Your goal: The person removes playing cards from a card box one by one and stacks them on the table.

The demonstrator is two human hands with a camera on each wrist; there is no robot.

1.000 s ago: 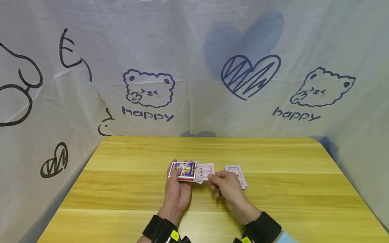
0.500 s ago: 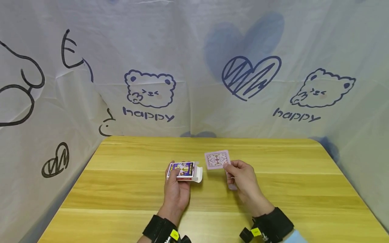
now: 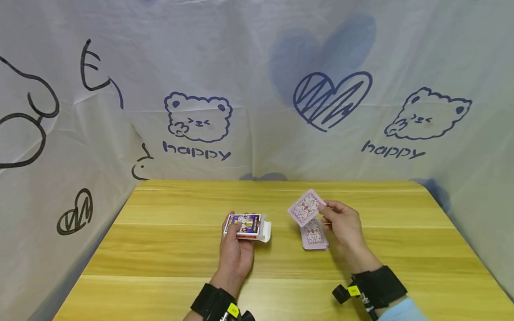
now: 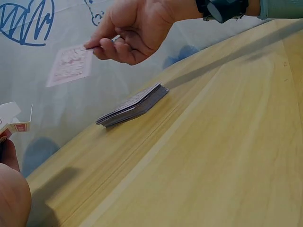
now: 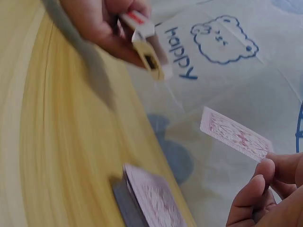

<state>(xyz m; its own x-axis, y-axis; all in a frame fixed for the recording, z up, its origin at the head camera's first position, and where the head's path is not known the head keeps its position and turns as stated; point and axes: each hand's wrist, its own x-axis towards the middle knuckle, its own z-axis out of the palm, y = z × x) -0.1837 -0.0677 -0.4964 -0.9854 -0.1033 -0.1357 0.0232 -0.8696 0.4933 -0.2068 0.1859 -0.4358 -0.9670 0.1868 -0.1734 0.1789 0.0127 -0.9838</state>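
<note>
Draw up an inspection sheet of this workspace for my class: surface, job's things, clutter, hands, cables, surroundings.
Surface: wood-grain table, rounded far corners.
Job's things: card box, end flap open; card stack lying on the table, patterned back up; raised card, patterned back showing, off the table.
Clutter: nothing seen.
Hands: left hand holds the card box, thumb on top; right hand pinches the raised card at one corner.
Cables: none clearly seen; black wristbands carry small devices, details too small to tell.
Surroundings: pale sheet behind and beside the table, with bears, hearts and "happy" lettering.
</note>
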